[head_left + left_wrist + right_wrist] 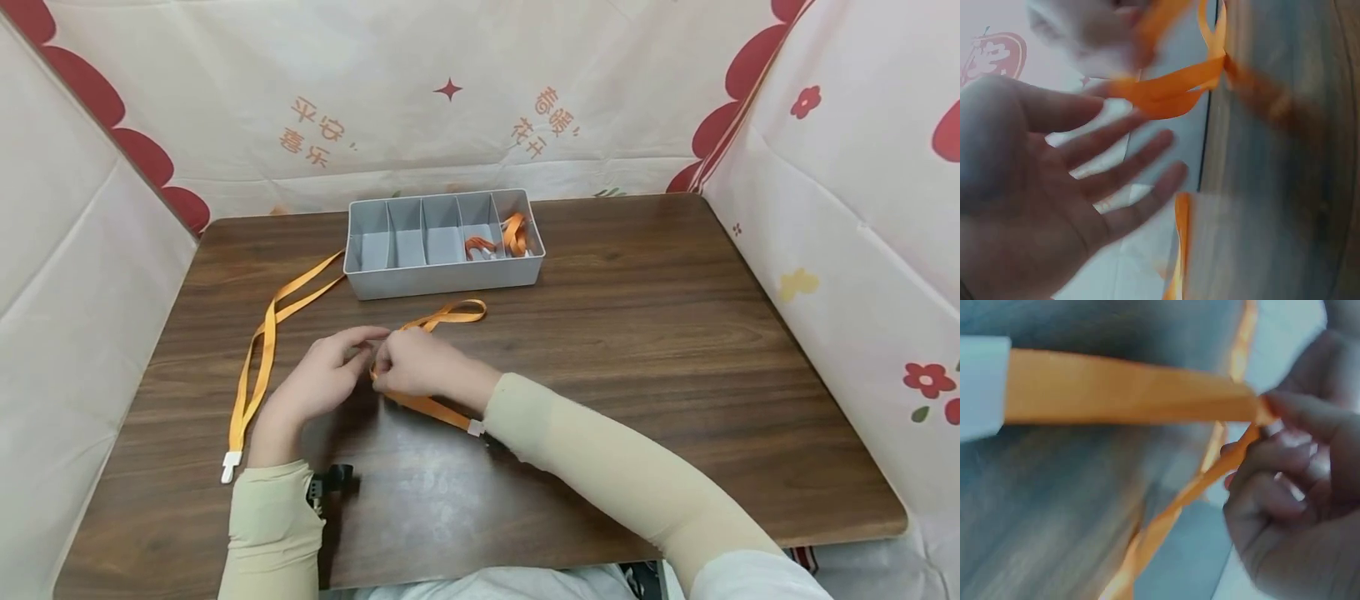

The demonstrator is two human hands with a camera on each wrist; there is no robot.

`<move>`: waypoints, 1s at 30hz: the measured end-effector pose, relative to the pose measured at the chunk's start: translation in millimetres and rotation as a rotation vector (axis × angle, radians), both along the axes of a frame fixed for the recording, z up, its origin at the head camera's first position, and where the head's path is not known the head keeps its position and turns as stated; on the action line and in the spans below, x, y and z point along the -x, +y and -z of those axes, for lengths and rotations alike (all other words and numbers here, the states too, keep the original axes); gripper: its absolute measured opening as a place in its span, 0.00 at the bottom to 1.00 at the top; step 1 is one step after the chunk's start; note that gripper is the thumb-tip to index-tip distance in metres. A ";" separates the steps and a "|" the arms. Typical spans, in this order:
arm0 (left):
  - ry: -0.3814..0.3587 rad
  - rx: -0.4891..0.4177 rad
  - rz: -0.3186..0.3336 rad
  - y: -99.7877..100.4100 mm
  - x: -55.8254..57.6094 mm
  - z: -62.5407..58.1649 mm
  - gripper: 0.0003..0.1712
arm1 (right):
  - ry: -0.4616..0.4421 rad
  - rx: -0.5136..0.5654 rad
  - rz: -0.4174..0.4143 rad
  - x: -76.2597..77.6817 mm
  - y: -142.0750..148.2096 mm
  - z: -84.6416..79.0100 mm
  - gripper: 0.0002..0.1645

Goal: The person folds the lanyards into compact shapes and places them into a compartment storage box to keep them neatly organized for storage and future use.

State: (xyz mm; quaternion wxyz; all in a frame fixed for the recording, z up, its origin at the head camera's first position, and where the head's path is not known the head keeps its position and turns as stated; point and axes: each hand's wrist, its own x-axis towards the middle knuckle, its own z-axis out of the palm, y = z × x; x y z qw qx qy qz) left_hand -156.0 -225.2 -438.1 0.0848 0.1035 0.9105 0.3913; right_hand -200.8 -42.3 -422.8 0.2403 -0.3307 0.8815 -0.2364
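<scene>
Lanyard (429,407), wooden table (675,358), patterned walls (420,125)

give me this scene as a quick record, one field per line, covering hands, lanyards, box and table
right hand: pinches an orange lanyard
left hand: fingers spread, beside the right hand; contact with the strap unclear
second lanyard: lies at the left, white clip at its near end
gray box: five compartments, beyond the hands; orange straps in the two rightmost
table: brown, wood-grained
</scene>
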 end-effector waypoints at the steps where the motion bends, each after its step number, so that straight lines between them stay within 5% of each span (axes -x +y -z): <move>1: 0.025 -0.034 0.014 2.0 0.0 -2.3 0.25 | -0.042 0.073 0.006 2.7 6.2 -5.0 0.16; 9: 0.246 -0.200 0.100 29.7 4.9 -26.8 0.34 | -0.198 0.391 0.128 16.9 47.1 -47.8 0.09; 20: 0.674 -0.323 0.132 81.9 33.2 -48.2 0.17 | -0.329 0.788 0.410 8.3 98.3 -67.0 0.11; 24: 0.803 -0.327 0.137 100.4 39.7 -55.2 0.16 | -0.333 0.870 0.513 0.8 107.8 -71.0 0.10; 30: 0.877 -0.330 0.138 109.9 41.3 -63.1 0.16 | -0.256 0.903 0.570 -6.4 111.2 -78.0 0.10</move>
